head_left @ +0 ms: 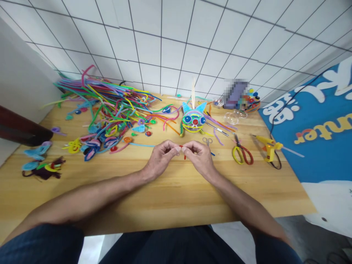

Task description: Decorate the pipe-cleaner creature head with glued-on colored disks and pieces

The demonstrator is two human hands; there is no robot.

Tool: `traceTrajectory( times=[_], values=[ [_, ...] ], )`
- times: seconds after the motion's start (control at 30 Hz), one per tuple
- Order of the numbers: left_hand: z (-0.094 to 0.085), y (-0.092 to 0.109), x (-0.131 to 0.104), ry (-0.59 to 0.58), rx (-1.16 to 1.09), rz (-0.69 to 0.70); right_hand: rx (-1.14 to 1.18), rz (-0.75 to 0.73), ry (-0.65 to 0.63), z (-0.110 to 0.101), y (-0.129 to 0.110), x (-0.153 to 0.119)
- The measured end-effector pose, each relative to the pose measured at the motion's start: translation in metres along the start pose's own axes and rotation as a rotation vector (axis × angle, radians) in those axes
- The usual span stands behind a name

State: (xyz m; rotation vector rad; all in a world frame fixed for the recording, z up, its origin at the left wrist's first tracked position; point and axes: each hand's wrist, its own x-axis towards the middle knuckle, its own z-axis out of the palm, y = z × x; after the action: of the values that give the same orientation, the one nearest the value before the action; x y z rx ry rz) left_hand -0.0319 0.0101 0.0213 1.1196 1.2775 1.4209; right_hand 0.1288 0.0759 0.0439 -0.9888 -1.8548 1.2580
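My left hand (164, 158) and my right hand (198, 157) meet over the middle of the wooden table. Between their fingertips they pinch a short red pipe cleaner (184, 157), and one end of it hangs down. Most of the piece is hidden by the fingers. Just beyond my hands stands a cat-like figure (194, 121) with blue ears, blue eyes and a red nose, made of coiled pipe cleaners. Small metal scissors (207, 140) lie by my right hand.
A large heap of colourful pipe cleaners (107, 95) spreads over the back left. Scissors with yellow and red handles (242, 152) and a yellow glue gun (271, 148) lie at right. Clear plastic balls (231, 118) rest at the back. A dark brown figure (46, 169) lies far left.
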Motion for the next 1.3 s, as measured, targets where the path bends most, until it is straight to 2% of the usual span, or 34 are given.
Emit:
traceTrajectory(
  times=[0.17, 0.3, 0.4, 0.5, 0.6, 0.77, 0.93, 1.03, 1.17, 1.3],
  values=[
    [-0.003, -0.009, 0.005, -0.070, 0.023, 0.003, -0.064, -0.022, 0.004, -0.002, 0.006, 0.004],
    [-0.009, -0.003, 0.011, -0.158, 0.288, 0.113, -0.330, -0.226, 0.002, -0.007, 0.007, 0.004],
    [-0.013, 0.004, 0.013, -0.153, 0.441, 0.243, -0.493, -0.373, -0.017, -0.010, 0.006, 0.002],
    [-0.013, 0.005, 0.012, -0.108, 0.453, 0.288, -0.533, -0.405, -0.019, -0.012, 0.004, 0.000],
    [-0.011, 0.001, 0.010, -0.046, 0.331, 0.209, -0.458, -0.359, 0.023, -0.010, 0.003, -0.002],
    [-0.003, -0.005, 0.007, 0.020, 0.006, 0.023, -0.278, -0.240, 0.076, -0.001, 0.002, -0.004],
    [-0.004, -0.008, 0.011, -0.046, -0.048, -0.061, -0.229, -0.149, 0.096, 0.001, 0.007, -0.003],
    [-0.010, -0.006, 0.016, -0.126, 0.111, 0.025, -0.296, -0.218, 0.090, -0.003, 0.011, 0.000],
    [-0.015, 0.000, 0.018, -0.157, 0.463, 0.248, -0.512, -0.369, 0.040, -0.007, 0.011, -0.001],
    [-0.016, 0.003, 0.016, -0.135, 0.551, 0.353, -0.592, -0.416, 0.024, -0.007, 0.006, -0.005]
  ],
)
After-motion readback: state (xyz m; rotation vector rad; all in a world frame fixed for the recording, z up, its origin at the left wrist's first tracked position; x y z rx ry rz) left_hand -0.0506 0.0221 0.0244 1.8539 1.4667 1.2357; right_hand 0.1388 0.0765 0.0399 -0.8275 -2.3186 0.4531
